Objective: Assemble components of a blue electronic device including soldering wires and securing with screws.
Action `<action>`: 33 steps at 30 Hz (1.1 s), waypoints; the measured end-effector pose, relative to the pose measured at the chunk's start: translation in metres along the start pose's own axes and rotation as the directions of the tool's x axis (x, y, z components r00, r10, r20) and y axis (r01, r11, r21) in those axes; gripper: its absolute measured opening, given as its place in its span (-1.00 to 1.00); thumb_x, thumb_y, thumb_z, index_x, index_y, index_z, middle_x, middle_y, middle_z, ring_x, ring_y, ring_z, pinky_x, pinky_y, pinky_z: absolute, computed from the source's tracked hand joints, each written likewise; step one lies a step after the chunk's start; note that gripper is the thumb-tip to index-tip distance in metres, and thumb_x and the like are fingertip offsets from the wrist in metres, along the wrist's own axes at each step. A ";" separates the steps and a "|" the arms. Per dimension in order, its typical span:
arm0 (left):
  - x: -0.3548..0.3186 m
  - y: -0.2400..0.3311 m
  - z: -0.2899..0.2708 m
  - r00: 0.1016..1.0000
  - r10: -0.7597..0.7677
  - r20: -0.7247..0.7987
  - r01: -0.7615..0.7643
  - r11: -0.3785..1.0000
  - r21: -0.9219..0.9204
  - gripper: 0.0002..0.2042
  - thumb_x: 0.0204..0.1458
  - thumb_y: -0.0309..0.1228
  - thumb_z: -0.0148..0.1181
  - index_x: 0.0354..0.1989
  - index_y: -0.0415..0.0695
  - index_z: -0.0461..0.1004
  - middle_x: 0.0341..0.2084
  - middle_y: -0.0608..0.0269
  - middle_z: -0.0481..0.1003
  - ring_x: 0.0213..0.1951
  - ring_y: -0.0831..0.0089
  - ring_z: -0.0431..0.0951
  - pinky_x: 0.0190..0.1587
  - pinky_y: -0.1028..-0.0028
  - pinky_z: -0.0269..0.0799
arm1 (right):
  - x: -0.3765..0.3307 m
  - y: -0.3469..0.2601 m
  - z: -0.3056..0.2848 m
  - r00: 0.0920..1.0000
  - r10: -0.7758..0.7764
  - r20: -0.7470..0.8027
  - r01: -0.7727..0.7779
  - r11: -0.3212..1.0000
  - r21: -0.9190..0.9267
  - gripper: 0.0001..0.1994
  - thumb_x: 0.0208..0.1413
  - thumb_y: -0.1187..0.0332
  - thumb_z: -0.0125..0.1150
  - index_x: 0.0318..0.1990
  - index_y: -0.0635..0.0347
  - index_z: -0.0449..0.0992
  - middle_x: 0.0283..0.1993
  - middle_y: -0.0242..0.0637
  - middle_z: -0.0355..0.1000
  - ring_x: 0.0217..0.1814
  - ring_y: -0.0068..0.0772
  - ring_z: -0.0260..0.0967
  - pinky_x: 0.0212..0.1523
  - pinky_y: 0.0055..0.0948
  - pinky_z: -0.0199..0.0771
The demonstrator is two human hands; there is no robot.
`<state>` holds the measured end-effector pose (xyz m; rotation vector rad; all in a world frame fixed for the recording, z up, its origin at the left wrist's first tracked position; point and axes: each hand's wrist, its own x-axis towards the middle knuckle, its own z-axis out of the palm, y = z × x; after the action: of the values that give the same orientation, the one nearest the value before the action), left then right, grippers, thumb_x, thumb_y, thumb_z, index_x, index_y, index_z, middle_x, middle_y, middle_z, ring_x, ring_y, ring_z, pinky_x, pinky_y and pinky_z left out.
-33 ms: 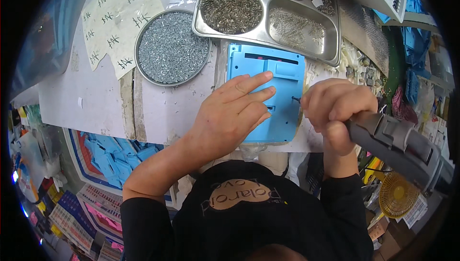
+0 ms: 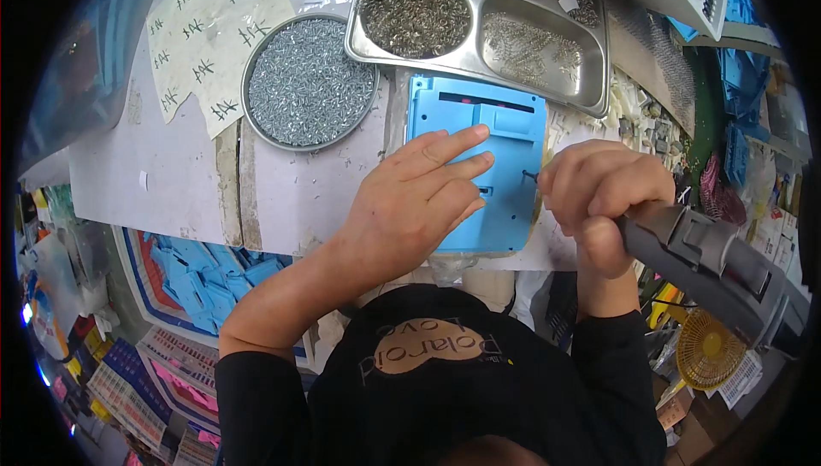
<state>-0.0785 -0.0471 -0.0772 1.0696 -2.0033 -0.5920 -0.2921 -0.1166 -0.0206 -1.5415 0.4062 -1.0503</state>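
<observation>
A light-blue plastic casing (image 2: 505, 214) lies on the table in front of me, with a dark slot near its far edge and small screw holes. My left hand (image 2: 419, 192) rests across its left side, fingers stretched out over the surface. A grey and black electric screwdriver (image 2: 710, 261) is gripped in my right hand (image 2: 603, 192). Its thin dark bit (image 2: 530, 175) points left from my fingers and meets the casing near the right edge. My right fingers hide the front of the tool, and I cannot tell whether a screw sits under the tip.
Silvery screws fill a round dish (image 2: 248, 111) left of the casing. Behind it stands a steel compartment tray (image 2: 475, 60) with springs and small metal parts. A marked paper sheet (image 2: 184, 64) lies far left. Blue parts fill a crate (image 2: 141, 278) below the table's left side. A yellow fan (image 2: 710, 348) stands lower right.
</observation>
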 end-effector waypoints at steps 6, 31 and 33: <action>-0.001 0.001 -0.001 1.000 -0.004 -0.006 0.004 1.000 0.014 -0.85 0.00 -0.50 0.39 -0.31 -0.15 0.51 -0.02 0.15 0.62 0.24 0.13 0.50 0.19 0.09 0.45 | 0.018 0.003 -0.013 0.999 -0.024 0.040 0.018 0.989 0.147 -0.80 0.11 0.43 0.36 -0.21 0.20 0.43 -0.55 -0.38 0.35 -0.56 -0.44 0.30 -0.45 -0.36 0.44; -0.014 0.006 -0.016 0.993 0.071 -0.090 -0.071 0.997 0.005 -0.82 0.00 -0.45 0.40 -0.24 -0.15 0.56 -0.21 0.22 0.65 0.04 0.22 0.64 0.17 0.10 0.48 | 0.033 -0.021 0.031 0.979 -0.076 0.189 -0.005 0.919 0.395 -0.67 0.30 0.07 0.27 0.02 -0.02 0.34 -0.64 -0.62 0.32 -0.63 -0.71 0.27 -0.58 -0.64 0.30; -0.016 0.005 -0.019 0.994 0.077 -0.082 -0.076 0.997 0.007 -0.80 -0.02 -0.45 0.41 -0.23 -0.15 0.56 -0.22 0.23 0.64 0.02 0.24 0.64 0.18 0.09 0.47 | 0.031 -0.020 0.036 0.985 -0.046 0.167 -0.022 0.924 0.382 -0.69 0.31 0.08 0.25 0.00 -0.01 0.34 -0.65 -0.62 0.30 -0.64 -0.71 0.26 -0.58 -0.63 0.30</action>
<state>-0.0605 -0.0320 -0.0693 0.9986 -1.9651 -0.4964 -0.2523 -0.1125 0.0125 -1.2696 0.0618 -0.9311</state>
